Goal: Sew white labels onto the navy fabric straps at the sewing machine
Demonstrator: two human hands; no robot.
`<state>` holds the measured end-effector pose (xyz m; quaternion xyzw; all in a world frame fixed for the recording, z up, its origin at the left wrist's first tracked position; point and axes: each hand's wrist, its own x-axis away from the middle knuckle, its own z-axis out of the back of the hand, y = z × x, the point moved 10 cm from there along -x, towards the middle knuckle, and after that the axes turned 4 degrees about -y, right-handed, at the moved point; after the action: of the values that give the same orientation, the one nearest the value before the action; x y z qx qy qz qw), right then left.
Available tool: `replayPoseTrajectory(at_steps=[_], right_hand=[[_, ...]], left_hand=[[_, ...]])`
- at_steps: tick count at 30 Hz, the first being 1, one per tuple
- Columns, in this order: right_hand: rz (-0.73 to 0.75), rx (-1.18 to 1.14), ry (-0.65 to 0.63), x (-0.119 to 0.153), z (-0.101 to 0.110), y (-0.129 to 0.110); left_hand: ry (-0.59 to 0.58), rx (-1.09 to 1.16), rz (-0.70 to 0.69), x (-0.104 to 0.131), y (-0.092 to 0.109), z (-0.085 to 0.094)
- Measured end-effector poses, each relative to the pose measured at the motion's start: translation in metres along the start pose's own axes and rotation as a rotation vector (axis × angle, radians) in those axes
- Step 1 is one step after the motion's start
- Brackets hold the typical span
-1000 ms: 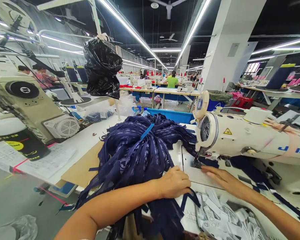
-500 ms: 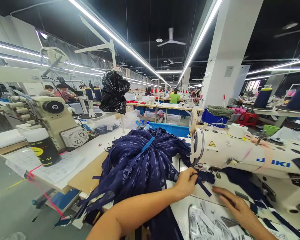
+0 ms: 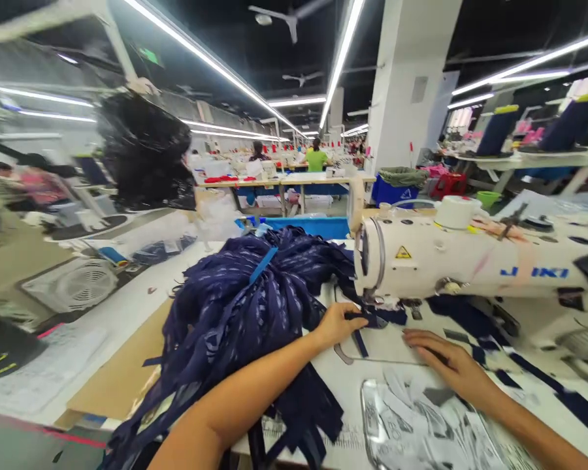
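Note:
My left hand [image 3: 339, 326] is closed in a pinch on the end of a navy fabric strip [image 3: 375, 319], just left of the sewing machine's [image 3: 416, 258] needle area. Flat on the white table lies my right hand [image 3: 448, 362], fingers stretched out and thumb bent, holding nothing that shows. A large gathered bundle of navy strips [image 3: 245, 294], bound with a blue band [image 3: 263, 265], is heaped left of the machine. In front of my right hand sits a clear tray [image 3: 366, 421] of white and grey labels.
More navy pieces [image 3: 534, 369] lie right of my right hand. Brown cardboard [image 3: 112, 375] and papers [image 3: 59, 356] cover the left table. A black plastic bag [image 3: 144, 153] hangs above it. Thread cones [image 3: 497, 130] stand at the right; a person in green [image 3: 316, 158] sits far off.
The view has swung and moved closer, so the black bag looks larger. My left hand has shifted slightly left of the machine head with the strip. My right hand stays on the table.

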<state>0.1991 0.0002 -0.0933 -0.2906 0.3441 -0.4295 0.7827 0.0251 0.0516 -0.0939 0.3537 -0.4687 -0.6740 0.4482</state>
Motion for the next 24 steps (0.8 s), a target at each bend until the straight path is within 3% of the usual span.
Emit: replayPoseTrajectory(at_steps=[5,12,17,21,24], right_hand=[[-0.010,-0.037,0.020,-0.004,0.009,-0.007],[-0.162,-0.133,0.030,-0.003,0.025,-0.011],[0.039,0.111,-0.027,0.016,0.026,-0.059],[0.336,0.468,-0.216,0.036,-0.005,-0.108],[0.498,0.735,-0.306,0.045,-0.032,-0.121]], left_hand=[[0.060,-0.125,-0.072,0.004,0.013,0.003],[0.023,-0.202,-0.013,0.022,0.021,-0.001],[-0.004,-0.241,-0.004,0.034,0.032,-0.004],[-0.008,-0.254,-0.042,0.037,0.040,-0.007],[-0.019,-0.254,-0.053,0.039,0.042,-0.010]])
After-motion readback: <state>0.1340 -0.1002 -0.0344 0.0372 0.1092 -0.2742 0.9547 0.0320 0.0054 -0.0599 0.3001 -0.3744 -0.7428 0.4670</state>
